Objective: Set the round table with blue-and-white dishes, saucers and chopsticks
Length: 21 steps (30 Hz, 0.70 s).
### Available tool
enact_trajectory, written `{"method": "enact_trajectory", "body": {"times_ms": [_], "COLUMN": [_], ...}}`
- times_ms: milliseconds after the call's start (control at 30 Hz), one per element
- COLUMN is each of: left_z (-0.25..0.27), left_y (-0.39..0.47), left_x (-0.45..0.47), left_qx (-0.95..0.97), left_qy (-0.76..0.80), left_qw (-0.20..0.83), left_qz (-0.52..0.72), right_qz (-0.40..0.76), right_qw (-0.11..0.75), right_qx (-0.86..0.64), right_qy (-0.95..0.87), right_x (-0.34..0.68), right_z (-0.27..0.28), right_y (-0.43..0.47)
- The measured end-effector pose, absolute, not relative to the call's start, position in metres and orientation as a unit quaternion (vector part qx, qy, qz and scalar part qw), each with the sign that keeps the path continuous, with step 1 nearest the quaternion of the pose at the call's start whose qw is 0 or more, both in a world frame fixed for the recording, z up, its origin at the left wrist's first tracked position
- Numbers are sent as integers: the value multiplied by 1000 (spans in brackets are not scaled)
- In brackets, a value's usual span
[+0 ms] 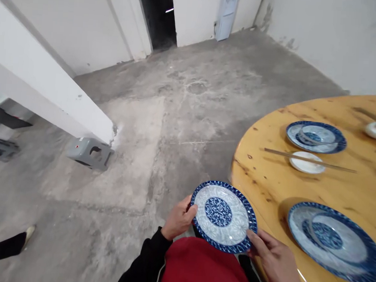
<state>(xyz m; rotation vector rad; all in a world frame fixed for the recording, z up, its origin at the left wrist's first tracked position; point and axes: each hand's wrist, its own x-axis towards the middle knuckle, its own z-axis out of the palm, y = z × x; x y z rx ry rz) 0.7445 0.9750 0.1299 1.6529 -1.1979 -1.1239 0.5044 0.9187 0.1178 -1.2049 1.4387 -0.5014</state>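
A blue-and-white patterned plate (224, 216) is held in front of my red top, face up and slightly tilted. My left hand (180, 217) grips its left rim, thumb on top and fingers underneath. On the opposite rim, my right hand (272, 256) pinches the plate with the thumb over the edge. To the right, on the wooden table (252, 180), lies a larger-looking blue-and-white plate (353, 268) with a clear bowl (339, 237) on it. My right hand is close to the table's edge.
Farther along the table are another plate (340, 145) with a bowl, a small white dish (305, 167) and chopsticks (275, 152). A grey stool (89, 151) stands by a white pillar (71, 102). Another person's leg (0, 246) shows at lower left. A water dispenser (227, 19) stands at the back.
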Motion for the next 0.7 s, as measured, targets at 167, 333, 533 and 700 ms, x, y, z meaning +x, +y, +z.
{"method": "enact_trajectory", "body": {"times_ms": [167, 333, 533, 700], "left_z": [146, 161, 154, 144], "left_y": [903, 834, 738, 625], "left_x": [785, 813, 843, 871], "left_qx": [704, 687, 663, 620], "left_qy": [-448, -449, -465, -554], "left_qw": [361, 381, 332, 269], "left_qz": [-417, -426, -483, -486], "right_qz": [-258, -293, -334, -398], "right_qw": [597, 577, 547, 516], "right_qx": [-516, -536, -502, -406], "right_qy": [557, 542, 581, 641], "right_x": [550, 583, 607, 638], "right_z": [110, 123, 126, 112], "right_y": [836, 766, 710, 654]}}
